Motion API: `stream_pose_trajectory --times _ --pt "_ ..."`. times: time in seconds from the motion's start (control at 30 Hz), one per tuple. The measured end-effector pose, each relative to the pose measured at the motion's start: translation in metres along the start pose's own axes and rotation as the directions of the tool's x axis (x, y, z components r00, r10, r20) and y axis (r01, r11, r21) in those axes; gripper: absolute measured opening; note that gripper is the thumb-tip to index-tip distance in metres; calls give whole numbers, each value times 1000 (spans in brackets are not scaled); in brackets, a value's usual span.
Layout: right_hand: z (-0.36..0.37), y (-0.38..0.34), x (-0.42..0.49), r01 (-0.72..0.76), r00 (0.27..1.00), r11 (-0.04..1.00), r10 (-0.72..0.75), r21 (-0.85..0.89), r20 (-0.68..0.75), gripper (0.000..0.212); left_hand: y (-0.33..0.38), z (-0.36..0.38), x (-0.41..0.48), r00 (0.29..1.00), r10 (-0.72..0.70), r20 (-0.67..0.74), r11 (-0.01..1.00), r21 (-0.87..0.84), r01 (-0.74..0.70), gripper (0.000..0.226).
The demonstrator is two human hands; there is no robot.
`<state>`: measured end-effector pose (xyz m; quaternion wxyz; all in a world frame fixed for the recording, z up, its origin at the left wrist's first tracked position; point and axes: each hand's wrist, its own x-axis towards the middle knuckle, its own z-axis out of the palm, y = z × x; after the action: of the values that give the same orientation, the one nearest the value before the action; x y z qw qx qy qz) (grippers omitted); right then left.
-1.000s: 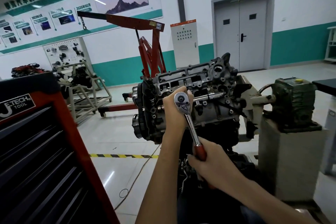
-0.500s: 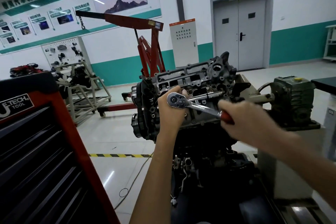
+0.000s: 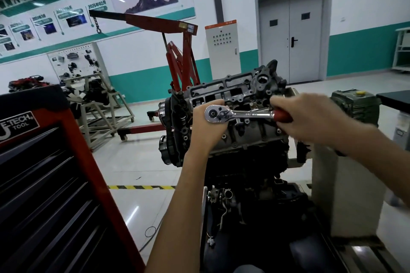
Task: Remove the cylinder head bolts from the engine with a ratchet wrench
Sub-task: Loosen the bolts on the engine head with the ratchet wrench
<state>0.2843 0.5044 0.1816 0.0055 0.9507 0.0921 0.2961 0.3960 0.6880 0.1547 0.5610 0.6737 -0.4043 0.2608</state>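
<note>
Since 1.0 s ago the ratchet (image 3: 244,114) handle has swung from pointing down toward the person, up and round to the right; it now lies about level, and the right hand (image 3: 310,118) has risen with it. Ratchet head sits at the near face of the engine (image 3: 241,139), upper part, with the chrome shank running rightward to the red grip. Left hand (image 3: 207,126): back toward the camera, fingers curled behind and around the ratchet head, holding it against the engine. What the head is seated on is hidden by this hand. Right hand: fingers wrapped round the red grip, only a short piece of red showing at its left edge; the hand is motion-blurred. The hands are apart, with the bare shank between them. Engine stands just beyond both hands, mounted on a stand, its dark lower part below the forearms. Tool chest (image 3: 44,184), red and black, is near, left of the left forearm. Hoist (image 3: 159,23), red, stands beyond the left hand. Green gearbox (image 3: 355,104) is just right of the right hand.
</note>
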Motion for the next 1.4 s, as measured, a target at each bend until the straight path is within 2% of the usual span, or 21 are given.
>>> stream_pose_trajectory --times 0.03,0.1,0.23,0.33,0.4,0.43,0.47,0.53,0.6,0.67,0.77,0.87,0.93,0.97,1.03,1.07,1.1,1.13,1.2,1.3,1.4 --pt "-7 4 5 8 999 998 -11 -60 -48 11 -1 1 1 1000 -3 0 1000 -6 3 42" --pt "-4 1 4 -21 998 999 18 -46 -66 12 -5 5 -1 999 -21 -46 999 -28 20 39" --pt "42 -39 -31 -195 978 947 206 256 -16 15 -8 10 -5 988 -67 -137 995 -78 56 47" --pt "77 -88 -45 -336 937 722 320 605 139 22 -6 17 -6 985 -94 -144 987 -144 73 45" --pt "90 -115 -47 -319 938 517 292 794 186 25 -9 21 -8 975 -135 -174 977 -188 102 42" --pt "92 -119 -48 -303 943 457 272 836 194 28 -8 22 -10 968 -159 -193 971 -206 119 40" --pt "91 -115 -47 -297 947 463 255 835 195 29 -9 21 -10 968 -161 -191 970 -213 120 38" --pt "79 -88 -45 -269 962 639 218 721 165 29 -9 15 -9 987 -92 -131 987 -146 73 38" --pt "55 -49 -37 -194 980 849 145 492 135 29 -7 7 -3 997 -19 -77 999 -28 17 43" --pt "26 -17 -22 -92 995 965 80 247 58 20 -3 3 3 998 -7 -59 1000 2 7 45" --pt "2 -5 -5 -54 994 999 54 4 -94 12 -3 3 1 997 -27 -79 1000 -2 27 43" --pt "27 -30 -23 -121 991 986 127 113 -48 13 -10 3 -10 985 -77 -155 994 -94 63 41" --pt "55 -64 -40 -224 971 924 240 311 -15 19 -10 3 -12 978 -91 -188 990 -121 69 44" --pt "68 -84 -45 -284 955 842 294 458 52 23 -8 5 -11 980 -87 -181 989 -134 64 46" --pt "88 -120 -49 -333 932 563 319 756 172 26 -4 10 -9 985 -96 -142 978 -198 67 48" --pt "94 -131 -49 -326 930 446 309 833 199 26 -2 11 -9 987 -98 -125 976 -208 70 49" --pt "96 -134 -50 -325 930 408 299 853 212 27 -3 11 -9 989 -93 -116 977 -204 68 48" --pt "94 -128 -49 -328 934 449 285 831 214 27 -4 9 -10 990 -83 -114 982 -178 62 48" --pt "78 -96 -46 -291 955 655 239 698 174 27 -7 2 -10 992 -55 -115 995 -94 45 46" --pt "33 -31 -29 -126 989 943 96 307 109 14 -6 -4 -5 999 -17 -46 1000 -19 16 42" --pt "-7 6 -3 -8 999 999 5 -47 -50 14 4 3 -2 1000 -1 1 1000 0 1 38"
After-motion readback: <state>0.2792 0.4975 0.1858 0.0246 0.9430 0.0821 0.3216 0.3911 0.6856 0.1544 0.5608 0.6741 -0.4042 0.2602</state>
